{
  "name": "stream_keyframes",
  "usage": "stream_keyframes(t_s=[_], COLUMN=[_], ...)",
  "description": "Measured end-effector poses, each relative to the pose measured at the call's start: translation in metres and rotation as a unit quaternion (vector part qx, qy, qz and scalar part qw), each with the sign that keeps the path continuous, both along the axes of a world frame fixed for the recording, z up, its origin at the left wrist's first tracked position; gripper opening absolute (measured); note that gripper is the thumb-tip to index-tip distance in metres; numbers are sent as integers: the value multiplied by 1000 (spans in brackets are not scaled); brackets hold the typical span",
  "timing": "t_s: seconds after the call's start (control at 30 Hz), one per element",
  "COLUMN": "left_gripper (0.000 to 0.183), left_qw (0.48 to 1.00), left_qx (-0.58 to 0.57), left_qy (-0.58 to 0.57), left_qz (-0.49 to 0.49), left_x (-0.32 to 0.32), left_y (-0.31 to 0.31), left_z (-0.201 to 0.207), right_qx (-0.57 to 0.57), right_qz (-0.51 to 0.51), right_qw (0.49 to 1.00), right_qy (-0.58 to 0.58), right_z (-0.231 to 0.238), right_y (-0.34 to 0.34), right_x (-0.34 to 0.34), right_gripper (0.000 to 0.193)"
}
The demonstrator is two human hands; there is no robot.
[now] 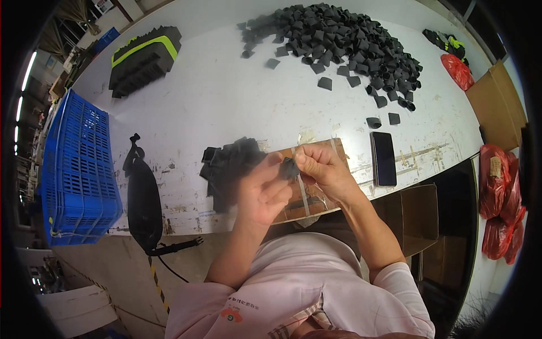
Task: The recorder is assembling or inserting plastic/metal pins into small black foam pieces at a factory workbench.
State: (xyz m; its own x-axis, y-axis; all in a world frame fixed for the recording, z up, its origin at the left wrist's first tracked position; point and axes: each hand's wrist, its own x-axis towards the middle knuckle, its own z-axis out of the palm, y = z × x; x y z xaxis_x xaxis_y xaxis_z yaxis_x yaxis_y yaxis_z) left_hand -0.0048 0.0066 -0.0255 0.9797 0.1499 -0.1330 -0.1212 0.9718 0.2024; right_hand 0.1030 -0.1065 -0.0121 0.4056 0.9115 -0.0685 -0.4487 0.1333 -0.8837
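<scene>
I've got a white desk (pixel 226 110), blue plastic crate (pixel 82 169) along its left edge, heap of small black sleeves (pixel 344 48) on the far side. Near edge: brown board (pixel 313 200), with a black stack (pixel 217 169) just left of it. Right hand (pixel 327 172): fingers pinching one black sleeve (pixel 289 168) above the board. It lies left of those fingertips, right against the left hand (pixel 262 189), which is blurred; can't tell if it grips. Both about equally near. Long axis unreadable.
</scene>
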Motion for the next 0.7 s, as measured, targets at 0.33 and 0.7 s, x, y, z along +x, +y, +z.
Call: stream_keyframes(t_s=[0.33,0.7], left_gripper=[35,9], left_qw=[823,834], left_qx=[501,461], left_qy=[106,47], left_qz=[244,298], left_x=[4,5], left_y=[-21,-10], left_z=[30,28], right_qx=[-55,-24], right_qz=[-75,-303], right_qw=[988,704], right_qy=[-124,-642], right_z=[9,31], right_y=[-5,-12], right_x=[-3,-24], right_gripper=[21,29])
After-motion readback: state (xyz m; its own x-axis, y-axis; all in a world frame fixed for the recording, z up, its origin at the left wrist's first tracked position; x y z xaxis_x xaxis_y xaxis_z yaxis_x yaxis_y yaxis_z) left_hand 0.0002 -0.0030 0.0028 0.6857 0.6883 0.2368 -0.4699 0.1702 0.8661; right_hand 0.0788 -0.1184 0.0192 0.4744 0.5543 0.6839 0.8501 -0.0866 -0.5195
